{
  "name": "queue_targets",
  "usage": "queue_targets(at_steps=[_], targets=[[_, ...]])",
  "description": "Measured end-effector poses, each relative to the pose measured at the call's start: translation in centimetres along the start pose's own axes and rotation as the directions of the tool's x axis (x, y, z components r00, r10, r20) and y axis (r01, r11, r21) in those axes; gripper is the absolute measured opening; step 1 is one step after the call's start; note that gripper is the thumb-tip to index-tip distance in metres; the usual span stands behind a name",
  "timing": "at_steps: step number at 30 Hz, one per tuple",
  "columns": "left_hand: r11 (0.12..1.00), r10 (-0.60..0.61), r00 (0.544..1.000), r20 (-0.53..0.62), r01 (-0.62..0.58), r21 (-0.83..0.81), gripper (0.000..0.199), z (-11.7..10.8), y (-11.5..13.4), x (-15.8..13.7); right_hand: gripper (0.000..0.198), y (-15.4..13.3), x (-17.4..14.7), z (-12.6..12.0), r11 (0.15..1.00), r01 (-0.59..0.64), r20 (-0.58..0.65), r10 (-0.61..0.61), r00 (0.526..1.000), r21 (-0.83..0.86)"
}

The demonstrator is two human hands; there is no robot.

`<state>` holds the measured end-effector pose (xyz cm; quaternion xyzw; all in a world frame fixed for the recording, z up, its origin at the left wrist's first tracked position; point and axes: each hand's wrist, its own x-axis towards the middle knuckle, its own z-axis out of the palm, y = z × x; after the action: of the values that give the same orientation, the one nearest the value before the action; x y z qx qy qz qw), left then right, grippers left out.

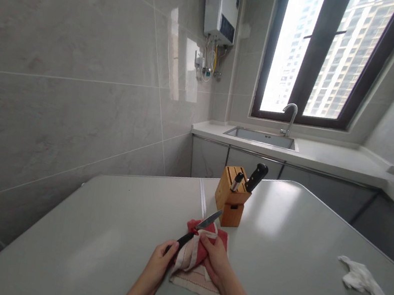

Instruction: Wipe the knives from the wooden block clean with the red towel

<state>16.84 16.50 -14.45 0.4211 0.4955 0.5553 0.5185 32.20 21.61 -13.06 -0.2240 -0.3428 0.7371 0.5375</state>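
My left hand (158,264) is closed round the black handle of a kitchen knife (210,220), whose blade points up and to the right, away from me. A red and white cloth (196,280) is bunched around the lower part of the blade. My right hand (214,258) pinches the folded cloth beside the knife. Part of the cloth hangs down below my hands over the table. Just beyond the blade tip stands a wooden knife block (231,213), with a black-handled knife (257,177) and another dark, silver-banded handle (237,181) in its slots.
The grey table (109,234) has a metal seam down its middle. A crumpled white tissue (362,279) lies at the right. Behind are a counter (333,155), a sink (260,137) with a tap (290,118), and a wall-mounted water heater (221,7).
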Motion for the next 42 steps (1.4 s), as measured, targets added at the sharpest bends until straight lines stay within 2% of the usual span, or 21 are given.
queue_targets(at_steps=[4, 8, 15, 20, 24, 27, 33, 38, 42], targets=[[0.998, -0.008, 1.0, -0.003, 0.007, -0.065, 0.037, 0.1, 0.2, 0.0, 0.039, -0.4, -0.3, 0.0, 0.998, -0.045, 0.034, 0.047, 0.998, -0.05], [0.989, -0.027, 1.0, -0.009, 0.026, -0.147, 0.034, 0.0, 0.0, 0.1, 0.039, -0.3, -0.3, -0.1, 0.996, -0.039, 0.067, 0.044, 0.997, -0.075], [0.949, -0.039, 0.995, 0.089, 0.065, -0.308, 0.024, -0.2, 0.2, -0.4, 0.037, 0.2, -0.3, -0.2, 0.961, -0.001, 0.016, 0.005, 1.0, -0.275], [0.952, -0.019, 0.983, 0.18, 0.073, -0.298, 0.026, 0.1, 0.9, -0.7, 0.027, -0.1, -0.5, 0.1, 0.88, 0.028, -0.011, -0.038, 0.999, -0.474], [0.961, -0.002, 0.978, 0.211, 0.06, -0.271, 0.028, 0.3, 1.2, -0.9, 0.023, 0.1, -0.5, 0.1, 0.842, 0.03, -0.011, -0.043, 0.999, -0.539], [0.955, 0.002, 0.98, 0.198, 0.057, -0.291, 0.027, 0.3, 1.0, -0.9, 0.024, 0.0, -0.6, 0.1, 0.841, 0.041, 0.022, -0.034, 0.999, -0.539], [0.919, -0.038, 0.99, 0.137, 0.089, -0.383, 0.03, 0.1, 0.9, -0.7, 0.038, -0.5, -0.7, 0.6, 0.899, 0.101, 0.162, -0.033, 0.986, -0.427], [0.883, -0.078, 0.993, 0.092, 0.112, -0.455, 0.03, 0.1, 0.9, -0.5, 0.043, -0.7, -0.9, 0.7, 0.919, 0.087, 0.194, -0.011, 0.981, -0.385], [0.871, -0.09, 0.995, 0.047, 0.101, -0.482, 0.033, 0.0, 0.7, -0.3, 0.042, -0.3, -0.8, 0.2, 0.907, 0.063, 0.148, -0.001, 0.989, -0.415]])
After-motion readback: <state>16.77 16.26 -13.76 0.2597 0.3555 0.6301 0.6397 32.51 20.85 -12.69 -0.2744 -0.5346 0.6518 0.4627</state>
